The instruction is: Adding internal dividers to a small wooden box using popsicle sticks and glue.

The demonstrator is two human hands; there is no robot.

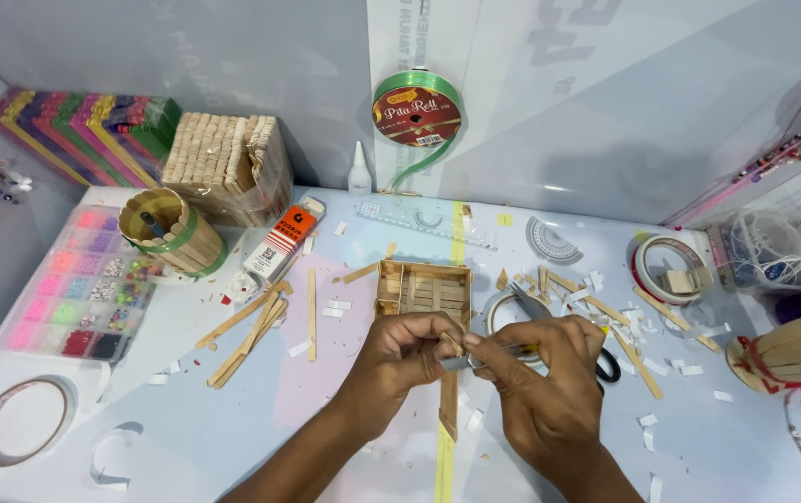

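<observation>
While a bead organiser (79, 284) and loose craft sticks (251, 331) lie at the left, the left hand (398, 359) pinches a wooden stick (448, 401) near the table's centre. Just beyond sits a stick-built tray (422, 287). Right of it, the right hand (540, 373) grips scissors (596, 359) against that stick.

We have just one view, from a camera on the head. We look down from the near edge of the pale, scrap-covered worktop (186, 438) toward its far edge, quite close.
</observation>
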